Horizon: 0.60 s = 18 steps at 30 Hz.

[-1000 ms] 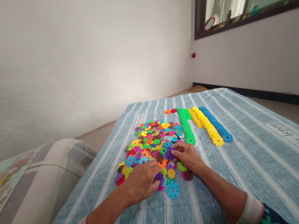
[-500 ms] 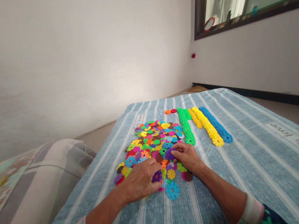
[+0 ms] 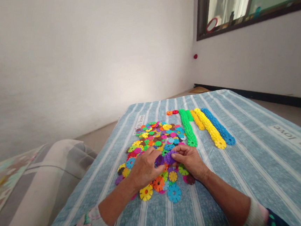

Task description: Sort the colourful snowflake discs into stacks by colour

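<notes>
My left hand [image 3: 147, 167] is closed on a dark purple notched disc [image 3: 159, 160], held above the pile. Close beside it, my right hand [image 3: 188, 159] pinches a purple notched disc [image 3: 169, 158] between thumb and fingers. The two purple discs are side by side and seem to meet; whether they touch I cannot tell. Beneath both hands spreads a pile of mixed-colour plastic discs [image 3: 151, 138], partly hidden by my left hand. At its near edge lie a yellow disc [image 3: 146, 192], an orange disc [image 3: 158, 183] and a blue disc [image 3: 174, 193].
Overlapping rows lie right of the pile: green [image 3: 188, 129], short orange [image 3: 197, 120], yellow [image 3: 211, 129] and blue [image 3: 219, 127]. An orange disc [image 3: 169, 113] and a red disc [image 3: 175, 112] sit beyond. A striped cloth [image 3: 251, 164] covers the table; a wall [image 3: 92, 51] rises at left.
My left hand has moved up and away from me, bringing its purple disc beside the one in my right hand. The yellow and orange discs at the near edge are uncovered. My right hand barely moved.
</notes>
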{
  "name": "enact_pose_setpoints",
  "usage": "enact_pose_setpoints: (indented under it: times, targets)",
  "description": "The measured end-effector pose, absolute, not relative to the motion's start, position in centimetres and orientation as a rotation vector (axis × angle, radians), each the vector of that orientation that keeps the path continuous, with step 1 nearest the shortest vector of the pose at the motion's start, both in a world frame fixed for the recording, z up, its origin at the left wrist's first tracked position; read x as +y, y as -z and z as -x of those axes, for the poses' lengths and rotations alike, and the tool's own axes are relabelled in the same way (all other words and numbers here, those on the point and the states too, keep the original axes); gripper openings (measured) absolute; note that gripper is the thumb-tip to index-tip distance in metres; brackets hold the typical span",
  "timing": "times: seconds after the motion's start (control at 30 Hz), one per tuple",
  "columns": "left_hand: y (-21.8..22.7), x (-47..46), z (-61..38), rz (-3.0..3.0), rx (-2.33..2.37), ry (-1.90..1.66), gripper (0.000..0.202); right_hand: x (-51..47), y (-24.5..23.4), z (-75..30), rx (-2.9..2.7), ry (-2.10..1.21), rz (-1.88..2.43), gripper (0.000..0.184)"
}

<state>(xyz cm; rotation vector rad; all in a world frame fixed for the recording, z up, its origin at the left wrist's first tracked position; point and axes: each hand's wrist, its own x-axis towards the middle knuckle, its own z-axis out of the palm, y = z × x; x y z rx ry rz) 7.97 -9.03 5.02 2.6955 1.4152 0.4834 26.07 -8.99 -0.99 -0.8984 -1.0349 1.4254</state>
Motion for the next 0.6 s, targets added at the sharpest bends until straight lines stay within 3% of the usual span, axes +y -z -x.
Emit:
enact_pose_setpoints:
  times: [0.3, 0.6]
  targets:
    - [-4.6, -8.7, -9.5, -2.814, 1.246, -0.452, 0.013, -8.8, 1.3, -26.1, -1.049, -1.436, 0.911, 0.03]
    - [-4.9, -8.4, -10.5, -2.827, 0.946, -0.604, 0.047, -9.1, 0.5, -26.7, -0.963, -1.535, 0.788, 0.036]
